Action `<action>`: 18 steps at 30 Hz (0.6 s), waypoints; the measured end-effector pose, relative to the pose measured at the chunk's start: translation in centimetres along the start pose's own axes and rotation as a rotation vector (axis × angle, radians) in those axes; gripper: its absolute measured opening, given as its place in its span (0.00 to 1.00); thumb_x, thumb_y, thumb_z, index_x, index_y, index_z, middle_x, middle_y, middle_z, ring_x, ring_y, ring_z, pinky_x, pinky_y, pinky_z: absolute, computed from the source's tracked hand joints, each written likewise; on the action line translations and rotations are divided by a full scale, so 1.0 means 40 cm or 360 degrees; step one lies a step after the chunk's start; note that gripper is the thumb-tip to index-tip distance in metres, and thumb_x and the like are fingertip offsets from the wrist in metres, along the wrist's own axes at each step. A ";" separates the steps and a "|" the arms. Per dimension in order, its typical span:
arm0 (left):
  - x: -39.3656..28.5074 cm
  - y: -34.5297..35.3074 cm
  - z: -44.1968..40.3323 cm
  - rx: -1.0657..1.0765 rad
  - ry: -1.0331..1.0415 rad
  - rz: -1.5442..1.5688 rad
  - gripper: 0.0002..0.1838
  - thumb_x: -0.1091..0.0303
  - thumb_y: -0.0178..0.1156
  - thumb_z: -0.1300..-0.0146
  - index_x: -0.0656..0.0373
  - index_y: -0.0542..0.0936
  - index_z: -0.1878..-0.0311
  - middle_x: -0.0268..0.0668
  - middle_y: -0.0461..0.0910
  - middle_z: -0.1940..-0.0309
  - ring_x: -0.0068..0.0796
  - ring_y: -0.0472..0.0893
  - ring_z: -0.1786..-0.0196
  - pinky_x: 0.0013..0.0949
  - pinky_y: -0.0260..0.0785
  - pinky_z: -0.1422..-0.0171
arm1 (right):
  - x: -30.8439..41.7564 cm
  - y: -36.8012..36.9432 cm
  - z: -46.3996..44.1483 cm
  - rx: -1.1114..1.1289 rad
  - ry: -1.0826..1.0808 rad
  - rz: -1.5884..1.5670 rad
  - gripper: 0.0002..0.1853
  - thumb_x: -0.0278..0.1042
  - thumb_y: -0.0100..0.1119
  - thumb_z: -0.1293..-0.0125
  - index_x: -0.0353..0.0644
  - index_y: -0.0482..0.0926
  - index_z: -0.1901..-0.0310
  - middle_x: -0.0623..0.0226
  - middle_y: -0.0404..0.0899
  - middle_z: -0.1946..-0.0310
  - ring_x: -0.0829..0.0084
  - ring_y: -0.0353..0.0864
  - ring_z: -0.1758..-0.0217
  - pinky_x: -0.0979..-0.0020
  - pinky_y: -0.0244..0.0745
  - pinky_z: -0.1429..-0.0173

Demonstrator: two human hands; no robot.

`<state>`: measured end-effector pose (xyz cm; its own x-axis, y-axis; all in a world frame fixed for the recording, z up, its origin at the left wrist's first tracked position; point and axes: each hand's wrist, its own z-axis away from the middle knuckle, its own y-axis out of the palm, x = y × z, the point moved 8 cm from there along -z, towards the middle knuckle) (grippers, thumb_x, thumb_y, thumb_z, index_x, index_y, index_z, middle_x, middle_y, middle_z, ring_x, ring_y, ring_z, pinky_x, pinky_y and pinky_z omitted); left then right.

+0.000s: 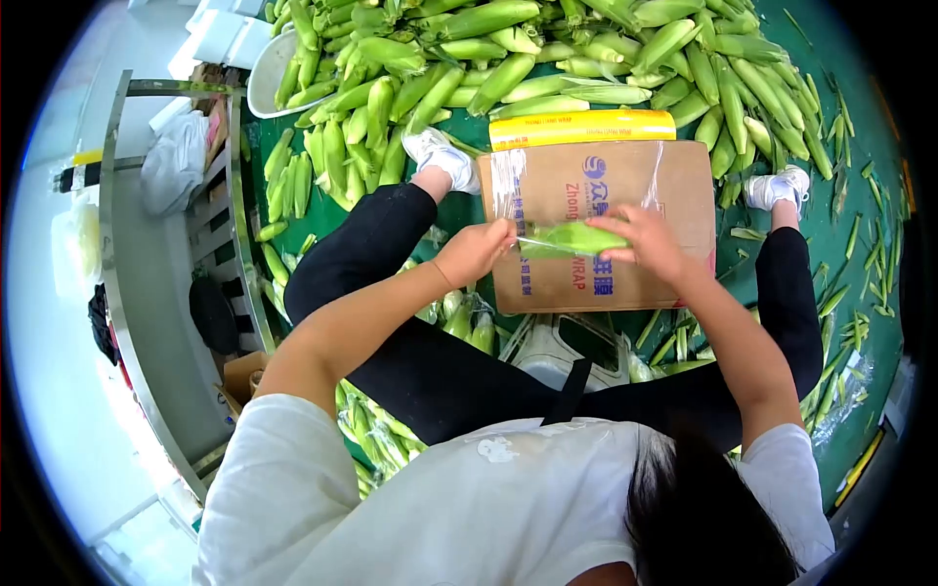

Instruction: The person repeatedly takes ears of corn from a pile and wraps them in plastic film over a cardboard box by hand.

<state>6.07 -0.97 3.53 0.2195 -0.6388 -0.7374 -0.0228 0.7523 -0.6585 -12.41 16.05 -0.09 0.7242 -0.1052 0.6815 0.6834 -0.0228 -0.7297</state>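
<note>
Ear of corn held in clear film above a cardboard box

An ear of corn (567, 239), green in its husk, lies crosswise between the person's two hands, over the printed top of a cardboard box (513, 288). The left hand (474, 256) is at one end of the ear, its fingers pinching a gathered bit of clear film (525, 240) that runs onto the husk. The right hand (647, 242) holds the opposite end, its fingers curved over the husk; where its thumb presses is hard to make out.

A yellow roll (583, 128) lies along the far edge of the box, just beyond the printing. The box sits between the person's spread legs, clad in black trousers (440, 366), with a white shoe (442, 159) on either side. Beyond the roll, a broad heap of corn (508, 54) covers the green floor (874, 146), spilling beside a white tub (266, 83) at the left. Bagged corn (386, 435) lies near the left leg, loose husk leaves (884, 244) are scattered past the right one, and a metal rack (237, 186) stands at the left
</note>
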 end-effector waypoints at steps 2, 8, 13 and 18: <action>0.012 0.036 -0.043 0.0053 -0.0048 0.0222 0.04 0.70 0.58 0.28 0.58 0.73 0.57 0.44 0.79 0.68 0.51 0.81 0.63 0.44 0.74 0.58 | 0.015 0.029 0.036 0.0063 0.0117 -0.0051 0.32 0.53 0.73 0.47 0.69 0.80 0.37 0.69 0.78 0.46 0.61 0.76 0.39 0.56 0.72 0.37; -0.006 0.186 -0.294 0.0485 0.0779 -0.0431 0.12 0.71 0.68 0.46 0.52 0.78 0.58 0.33 0.76 0.55 0.38 0.80 0.52 0.44 0.74 0.50 | 0.020 -0.045 -0.035 -0.0491 0.0141 0.0631 0.19 0.49 0.65 0.36 0.58 0.84 0.44 0.63 0.75 0.37 0.58 0.73 0.35 0.55 0.66 0.30; -0.009 0.019 -0.522 0.0946 0.0158 -0.0618 0.37 0.70 0.72 0.49 0.48 0.72 0.32 0.42 0.80 0.45 0.46 0.81 0.43 0.48 0.72 0.36 | -0.130 -0.123 -0.212 -0.0430 0.0671 0.0539 0.19 0.50 0.62 0.34 0.51 0.85 0.47 0.60 0.74 0.36 0.59 0.74 0.35 0.54 0.69 0.32; -0.025 -0.083 -0.683 0.0291 0.0325 -0.0226 0.29 0.69 0.63 0.36 0.50 0.73 0.30 0.43 0.75 0.34 0.47 0.77 0.36 0.41 0.70 0.30 | 0.035 -0.046 -0.233 -0.0290 0.0207 0.0693 0.29 0.54 0.72 0.44 0.53 0.80 0.42 0.62 0.83 0.52 0.59 0.84 0.48 0.59 0.81 0.46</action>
<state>-20.71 -7.24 2.36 0.0069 -0.7447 -0.6674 0.1742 0.6581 -0.7325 -13.51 6.66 1.69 0.9135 -0.2668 0.3071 0.2842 -0.1215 -0.9510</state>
